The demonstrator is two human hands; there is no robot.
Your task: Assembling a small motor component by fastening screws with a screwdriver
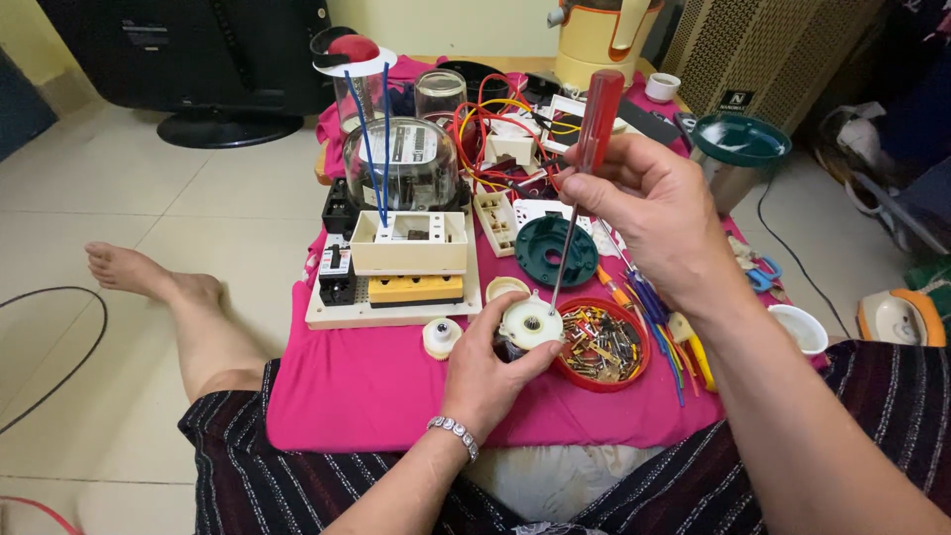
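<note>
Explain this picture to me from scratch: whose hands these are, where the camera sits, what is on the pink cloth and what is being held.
The camera sits on a person's head and looks down, so both hands are that person's own. The left hand grips a small white round part. The right hand holds a red-handled screwdriver, its tip down on that part. They work over a pink cloth. On it lie a red dish of small screws and bits, a dark green round disc, a white and yellow box on a board, a glass-domed meter and tangled wires.
</note>
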